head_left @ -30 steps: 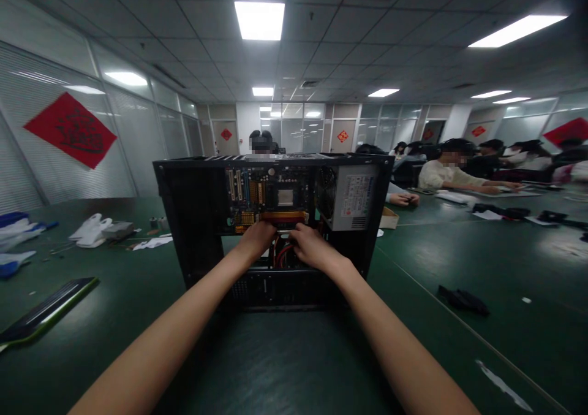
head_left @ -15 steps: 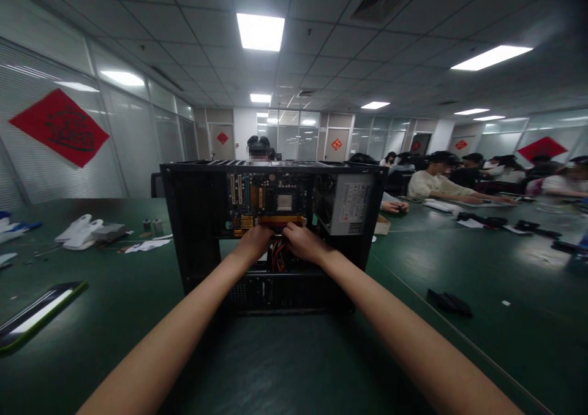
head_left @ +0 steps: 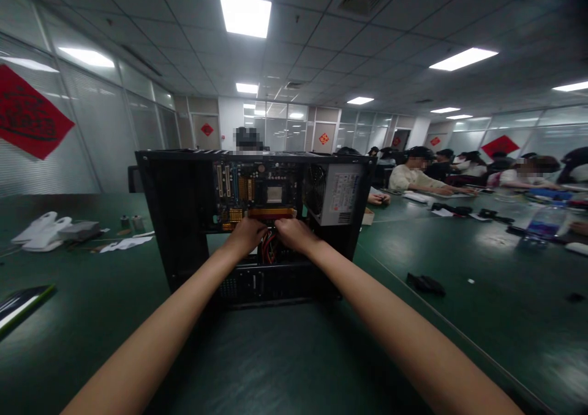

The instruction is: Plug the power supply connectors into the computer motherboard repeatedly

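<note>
An open black computer case (head_left: 184, 231) stands upright on the green table, its inside facing me. At the lower edge of the motherboard (head_left: 287, 179), both hands reach in side by side below an orange-brown strip of memory slots (head_left: 271, 213). My left hand (head_left: 245, 236) has its fingers curled together near the strip's left part. Close to its right part, my right hand (head_left: 297, 234) is also closed. Whatever the fingertips grip is hidden. Red and black cables (head_left: 269, 246) hang between the hands. A silver power supply (head_left: 339, 195) sits at upper right in the case.
On the left lie white plastic bags (head_left: 41, 231), a grey box (head_left: 79, 231) and a green-edged phone-like device (head_left: 25, 304). A black object (head_left: 426, 284) and a water bottle (head_left: 546, 224) are on the right. Other people sit around the table, one in a cream top (head_left: 407, 177).
My view has turned to the right, so the case and table items sit further left in it. Both hands stay by the memory slots, with little visible change in their grip.
</note>
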